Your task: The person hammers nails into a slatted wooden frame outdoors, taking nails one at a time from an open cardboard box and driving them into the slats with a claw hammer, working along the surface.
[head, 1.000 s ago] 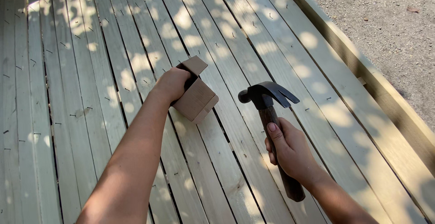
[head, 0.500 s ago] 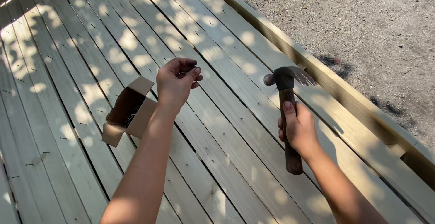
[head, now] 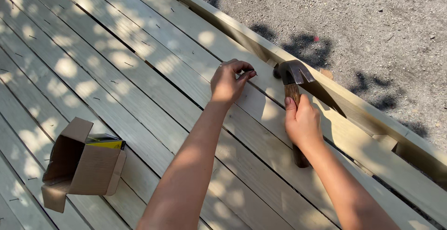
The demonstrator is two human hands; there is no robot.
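Note:
My left hand [head: 228,82] hovers over the pale wooden deck boards [head: 153,72], thumb and forefinger pinched on a small thin nail [head: 253,73] that barely shows. Just to its right, my right hand [head: 302,124] grips the brown wooden handle of a claw hammer [head: 293,74]. The hammer's dark metal head points away from me, close to the raised edge beam [head: 358,106]. The two hands are about a hand's width apart.
An open cardboard box [head: 91,172] lies on its side on the boards at lower left, with a yellow and black packet [head: 106,143] inside. Beyond the edge beam is gravel ground [head: 372,20] with leaf shadows. Small nail heads dot the boards.
My left hand has left the cardboard box and moved right toward the deck's edge, fingers pinched. The hammer hand moved that way too; the box now lies far to the left.

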